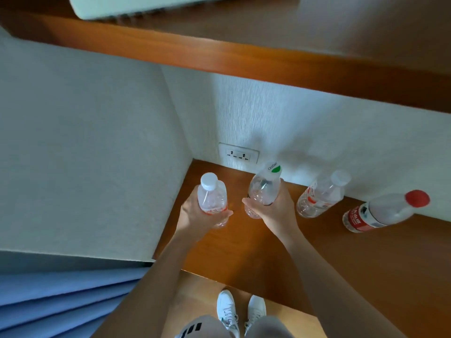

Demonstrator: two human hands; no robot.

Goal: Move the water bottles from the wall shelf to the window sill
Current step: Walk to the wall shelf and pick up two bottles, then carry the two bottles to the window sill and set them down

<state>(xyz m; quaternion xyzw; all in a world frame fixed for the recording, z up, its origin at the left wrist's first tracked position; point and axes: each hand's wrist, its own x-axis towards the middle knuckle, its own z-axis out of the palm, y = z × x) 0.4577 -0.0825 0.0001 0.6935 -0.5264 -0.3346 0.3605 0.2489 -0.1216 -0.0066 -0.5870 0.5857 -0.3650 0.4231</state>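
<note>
Four bottles on the wood shelf [244, 252], two of them already gripped. Left hand [195, 215] is wrapped round the body of the white-cap bottle [212, 198], fingers over its red label; right hand [275, 211] is wrapped round the lower body of the green-cap bottle [264, 189]. Can't tell whether either base has left the shelf. Further right, untouched and apart: a clear bottle [319, 196] against the wall, then a red-cap bottle [380, 213] near the right edge. All look like thin clear plastic, small, caps on; likely light, somewhat squashy if squeezed hard, smooth and a bit slippery. Fill level hard to read. Best hold is mid-body round the label, as here, or the neck under the cap. Shelf is smooth, flat polished wood, so a bottle should slide or tip easily if bumped. Room: corner of textured white wall, socket [238, 155] just above the shelf behind the bottles, another wood shelf [244, 57] overhead, blue curtain [61, 301] low left. Window sill not in view, so the carry means turning away.
</note>
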